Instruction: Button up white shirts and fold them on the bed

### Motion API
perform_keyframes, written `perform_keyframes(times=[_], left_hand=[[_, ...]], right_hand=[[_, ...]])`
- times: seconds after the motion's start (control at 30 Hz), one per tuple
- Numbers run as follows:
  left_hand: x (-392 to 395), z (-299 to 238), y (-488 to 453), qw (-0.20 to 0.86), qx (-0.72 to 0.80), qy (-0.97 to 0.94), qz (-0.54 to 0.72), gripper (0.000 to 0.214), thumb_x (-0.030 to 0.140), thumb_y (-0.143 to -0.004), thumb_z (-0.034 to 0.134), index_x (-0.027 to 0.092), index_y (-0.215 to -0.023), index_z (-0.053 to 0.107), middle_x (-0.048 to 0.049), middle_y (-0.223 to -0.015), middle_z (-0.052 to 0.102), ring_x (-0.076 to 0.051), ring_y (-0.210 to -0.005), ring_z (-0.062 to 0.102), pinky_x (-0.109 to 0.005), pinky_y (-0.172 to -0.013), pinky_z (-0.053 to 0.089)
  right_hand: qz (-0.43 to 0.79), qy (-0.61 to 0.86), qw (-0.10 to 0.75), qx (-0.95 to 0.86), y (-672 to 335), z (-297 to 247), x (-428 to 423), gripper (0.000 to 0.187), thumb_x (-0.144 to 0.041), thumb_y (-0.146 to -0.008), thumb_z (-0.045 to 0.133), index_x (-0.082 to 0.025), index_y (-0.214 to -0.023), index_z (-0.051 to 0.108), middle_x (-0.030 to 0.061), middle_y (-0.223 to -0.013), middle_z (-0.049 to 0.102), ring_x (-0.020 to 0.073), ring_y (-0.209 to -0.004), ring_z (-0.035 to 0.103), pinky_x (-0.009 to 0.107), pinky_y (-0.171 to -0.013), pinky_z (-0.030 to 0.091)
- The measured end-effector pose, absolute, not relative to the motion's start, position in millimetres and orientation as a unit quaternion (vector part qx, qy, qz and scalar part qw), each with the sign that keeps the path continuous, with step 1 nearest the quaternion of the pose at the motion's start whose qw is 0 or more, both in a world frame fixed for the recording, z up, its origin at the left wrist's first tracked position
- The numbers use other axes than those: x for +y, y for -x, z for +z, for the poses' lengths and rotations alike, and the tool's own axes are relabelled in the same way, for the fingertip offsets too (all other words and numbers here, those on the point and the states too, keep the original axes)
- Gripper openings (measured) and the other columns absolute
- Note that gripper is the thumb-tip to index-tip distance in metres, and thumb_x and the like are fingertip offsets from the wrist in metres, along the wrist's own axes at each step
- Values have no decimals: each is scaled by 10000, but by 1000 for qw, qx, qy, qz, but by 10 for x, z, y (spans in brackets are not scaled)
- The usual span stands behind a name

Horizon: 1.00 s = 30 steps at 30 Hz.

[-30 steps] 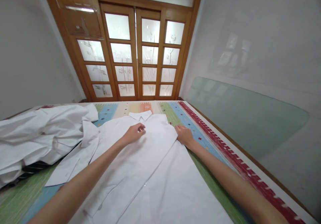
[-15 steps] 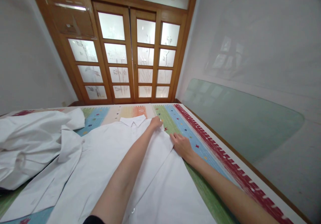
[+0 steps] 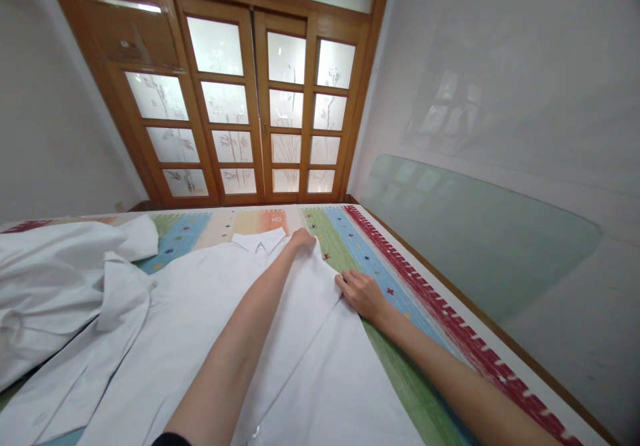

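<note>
A white collared shirt (image 3: 210,313) lies spread out with its collar (image 3: 260,239) pointing away from me. My left hand (image 3: 303,239) reaches across it to the right shoulder, fingers closed on the cloth there; the fingertips are partly hidden. Lower down the same side, my right hand (image 3: 361,293) pinches the shirt's folded edge between thumb and fingers. A diagonal fold line runs from that hand down to the near end. On the left, one sleeve (image 3: 75,379) is stretched out toward me with its cuff at the bottom.
More white clothing (image 3: 45,286) is heaped at the left, against the sleeve. Everything lies on a colourful striped cover (image 3: 380,259). A wall with a pale green glass panel (image 3: 480,233) borders the right side. Wooden glazed doors (image 3: 250,113) stand beyond the far edge.
The view has shifted slightly, so the scene sits a little further left. Both hands keep nearly the same places on the shirt's right side.
</note>
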State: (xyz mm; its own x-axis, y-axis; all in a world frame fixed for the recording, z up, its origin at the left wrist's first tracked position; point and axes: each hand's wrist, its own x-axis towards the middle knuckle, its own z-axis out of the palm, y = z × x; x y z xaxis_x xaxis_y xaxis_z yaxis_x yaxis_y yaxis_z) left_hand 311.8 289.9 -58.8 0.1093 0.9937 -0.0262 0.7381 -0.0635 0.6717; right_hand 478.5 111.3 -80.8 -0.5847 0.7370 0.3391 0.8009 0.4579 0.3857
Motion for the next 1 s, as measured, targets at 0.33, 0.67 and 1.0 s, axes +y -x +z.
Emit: perform_keyframes(times=[0.33,0.67,1.0], left_hand=[[2792,-643,-3157,294,621,-671,279,170,250,-776,633,119,-695,706,-97,-763,713,-204,-864,658,-223,-688,434],[2956,-708,-3249,356,602,-630,338,257,144,-695,680,141,-949,721,-60,-828,727,-153,-757,653,-208,-671,461],[2944,-761,-3177,384,596,-622,333,210,265,-726,705,151,-901,726,-19,-678,666,-123,-610,579,-201,-558,416]], right_hand=[[-206,463,-29,-861,-4741,-682,1002,154,-109,-917,486,-164,-910,630,95,-897,632,196,-845,558,257,-609,367],[-156,475,-34,-866,-4749,-640,973,181,-103,-924,469,-153,-928,643,113,-961,624,203,-911,568,273,-651,405],[-115,579,6,-807,-4778,-676,960,159,-111,-901,472,-162,-969,606,102,-977,631,198,-918,582,262,-674,385]])
